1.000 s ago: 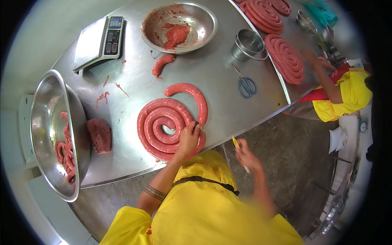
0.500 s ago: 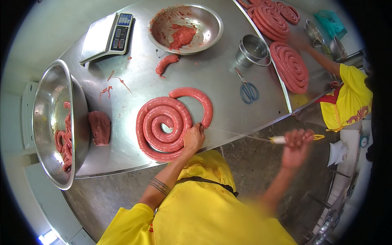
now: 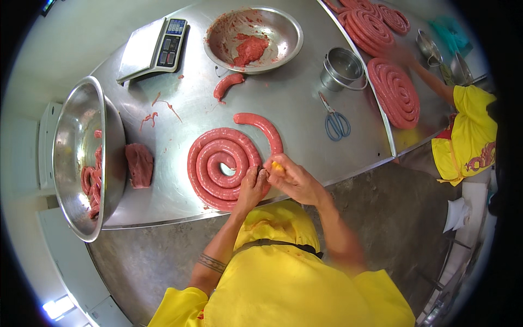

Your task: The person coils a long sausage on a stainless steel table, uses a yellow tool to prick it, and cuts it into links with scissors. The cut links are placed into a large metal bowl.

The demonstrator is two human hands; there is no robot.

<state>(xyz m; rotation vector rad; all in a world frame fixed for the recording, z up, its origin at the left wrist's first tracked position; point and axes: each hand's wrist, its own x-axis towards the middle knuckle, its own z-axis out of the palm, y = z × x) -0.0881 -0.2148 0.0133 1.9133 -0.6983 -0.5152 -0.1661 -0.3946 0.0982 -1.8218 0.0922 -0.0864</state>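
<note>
Mid-frame, my left hand pinched sausage, right hand gripped a yellow tool; seemingly tying, next needing tension

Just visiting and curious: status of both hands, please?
Left hand at sausage coil edge. Right hand close by, yellow item in grip. Scissors beyond both.

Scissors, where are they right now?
Head view, right of centre: the blue-handled scissors lie on the steel table, just below the small metal pail in the picture, up and to the right of the person's right hand.
</note>
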